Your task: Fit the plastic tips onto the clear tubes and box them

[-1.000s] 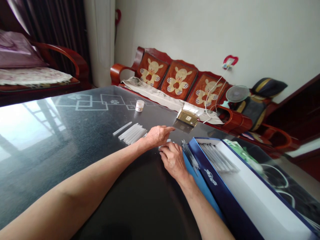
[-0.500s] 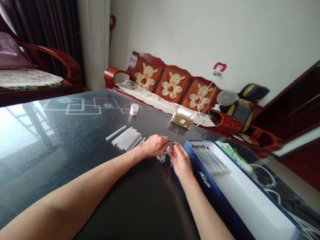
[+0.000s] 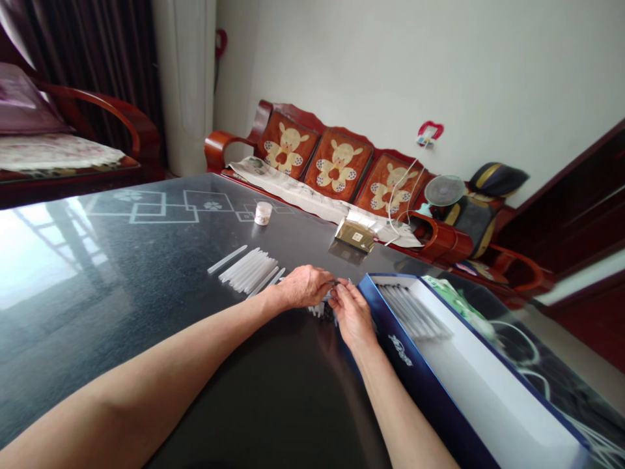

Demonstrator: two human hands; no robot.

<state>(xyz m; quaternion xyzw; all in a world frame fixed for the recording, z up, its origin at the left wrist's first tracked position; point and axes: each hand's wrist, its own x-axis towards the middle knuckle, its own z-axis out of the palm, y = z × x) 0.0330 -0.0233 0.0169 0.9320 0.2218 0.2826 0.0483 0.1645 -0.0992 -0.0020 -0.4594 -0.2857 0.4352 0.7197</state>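
Observation:
My left hand (image 3: 307,285) and my right hand (image 3: 352,314) meet over the table, fingers pinched together. Between the fingertips is a small dark piece (image 3: 334,283), too small to name. Under and between the hands lies a pile of small clear and black parts (image 3: 319,310), partly covered by them. Left of my left hand, a row of translucent white plastic tubes (image 3: 250,270) is spread on the table, one lying apart. Close to my right hand stands an open blue box (image 3: 385,342), white inside, with several black-tipped tubes (image 3: 413,312) side by side at its far end.
On the dark glossy table (image 3: 146,286) stand a small white round container (image 3: 262,213) and a gold tissue box (image 3: 355,235). Right of the blue box lie a green-and-white packet (image 3: 456,303) and white cables (image 3: 532,352). Beyond is a wooden sofa (image 3: 336,163).
The fingertips of both hands have drawn closer together around the small dark piece. Tubes, box and other things on the table stay put.

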